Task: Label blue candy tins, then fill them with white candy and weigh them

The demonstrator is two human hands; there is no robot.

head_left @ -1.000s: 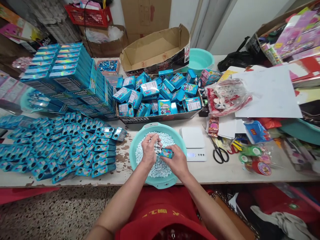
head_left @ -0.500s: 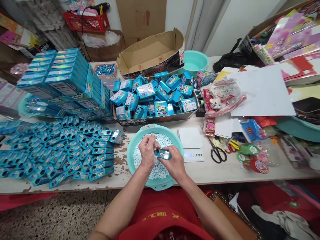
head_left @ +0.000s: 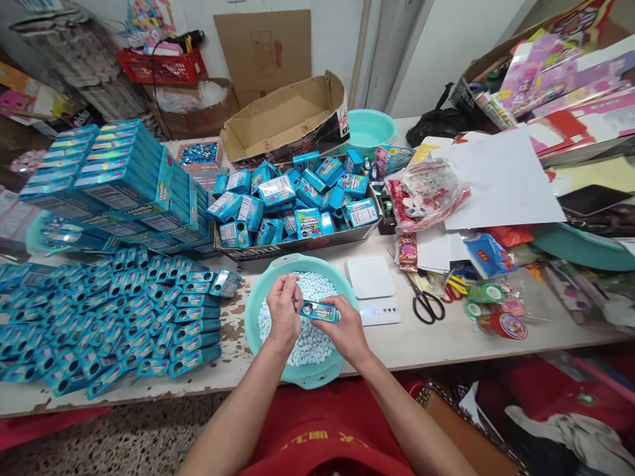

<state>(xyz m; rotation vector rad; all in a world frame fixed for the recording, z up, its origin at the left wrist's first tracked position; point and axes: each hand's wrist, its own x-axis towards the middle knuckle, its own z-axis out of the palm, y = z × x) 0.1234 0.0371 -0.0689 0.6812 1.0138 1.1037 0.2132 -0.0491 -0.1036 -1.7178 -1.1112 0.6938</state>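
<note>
My right hand [head_left: 343, 328] grips a small blue candy box [head_left: 319, 311] between thumb and fingers. The box lies nearly level, its end with a round hole pointing left. At that end is my left hand [head_left: 285, 307], its fingers curled closed; what they hold, if anything, is hidden. Both hands are over a turquoise basin [head_left: 252, 311] with small pale blue candies [head_left: 312, 354] in it. To the left, many blue boxes [head_left: 143, 311] stand in rows, round holes showing. Behind the basin, a carton [head_left: 297, 250] is heaped with more blue boxes.
A white scale [head_left: 370, 277] stands right of the basin, with black-handled scissors [head_left: 427, 305] beyond it. Shrink-stacked blue boxes [head_left: 133, 178] rise at the back left. Tape rolls [head_left: 489, 294], a plastic bag [head_left: 426, 192] and white paper [head_left: 501, 178] crowd the right side.
The view has shifted slightly. The box in my right hand has turned so its printed narrow side shows. My left hand stays closed beside its hole end.
</note>
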